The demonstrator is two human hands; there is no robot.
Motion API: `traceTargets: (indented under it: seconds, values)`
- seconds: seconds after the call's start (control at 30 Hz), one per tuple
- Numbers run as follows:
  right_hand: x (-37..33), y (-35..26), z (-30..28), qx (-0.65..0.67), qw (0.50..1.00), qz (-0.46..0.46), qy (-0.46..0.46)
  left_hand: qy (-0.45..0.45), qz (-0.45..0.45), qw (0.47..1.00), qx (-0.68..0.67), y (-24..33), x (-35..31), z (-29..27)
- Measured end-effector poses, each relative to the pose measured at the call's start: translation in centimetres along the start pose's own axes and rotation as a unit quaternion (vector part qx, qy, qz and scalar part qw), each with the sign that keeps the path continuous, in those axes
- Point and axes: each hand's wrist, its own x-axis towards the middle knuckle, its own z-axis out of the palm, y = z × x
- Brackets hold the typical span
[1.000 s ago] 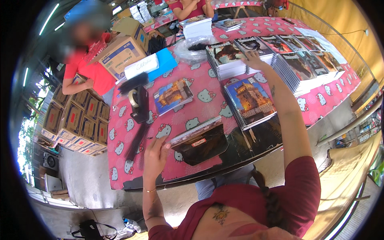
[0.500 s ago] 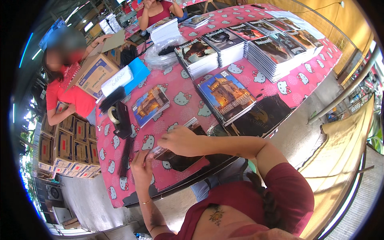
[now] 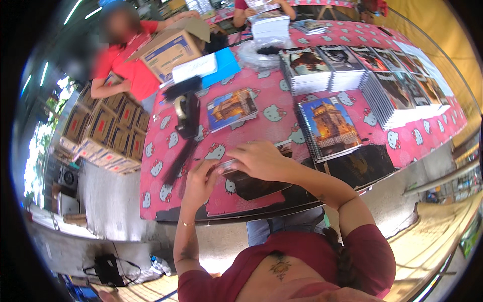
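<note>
My left hand (image 3: pixel 201 178) has its thumb and fingertips pinched at the near-left end of a thin, dark-covered notebook (image 3: pixel 259 186) by the table's front edge. Curled over the notebook's upper edge, my right hand (image 3: pixel 257 160) has its fingertips pressed close to the left ones. It hides much of the notebook, and any small piece between the fingertips cannot be made out. Beyond my hands lies a stack of notebooks with a castle cover (image 3: pixel 232 109). To the right, a spiral-bound castle stack (image 3: pixel 329 126) rests partly on a black board (image 3: pixel 359 166).
Black spiral coils (image 3: pixel 181 158) lie left of my hands, below a black tape dispenser (image 3: pixel 188 116). Tall notebook stacks (image 3: pixel 402 95) fill the far right. A person in red (image 3: pixel 121 65) stands by an open carton (image 3: pixel 173 53); another person (image 3: pixel 241 15) sits across the table.
The view has swung, so the table sits farther up and right in the picture. My hands stay together at the notebook's end, with only small finger movement.
</note>
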Motion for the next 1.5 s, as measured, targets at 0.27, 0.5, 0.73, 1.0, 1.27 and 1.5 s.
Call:
traceTargets:
  seconds: [0.27,0.5,0.73,1.0,1.27,1.5]
  values:
    - [0.1,0.3,0.8,0.018,0.999,0.01,-0.036,-0.016,-0.027,0.999,-0.038,-1.6,-0.3,0.4]
    - [0.3,0.0,0.8,0.014,0.999,0.007,-0.032,0.011,-0.014,0.997,-0.068,-1.1,-0.7,0.0]
    - [0.6,0.7,0.9,0.012,0.999,0.008,-0.042,0.048,0.015,0.998,0.025,-0.4,-0.5,0.8]
    - [0.9,0.7,0.7,0.031,0.999,0.027,-0.031,0.052,0.033,0.992,0.11,-0.9,0.2,1.6]
    - [0.9,0.6,1.4,0.021,0.999,0.039,-0.03,0.089,-0.015,0.944,0.318,-0.9,-6.4,11.5]
    - [-1.9,1.4,-1.0,-0.045,0.999,-0.005,-0.006,0.045,-0.021,0.925,0.377,-0.7,-4.2,9.7]
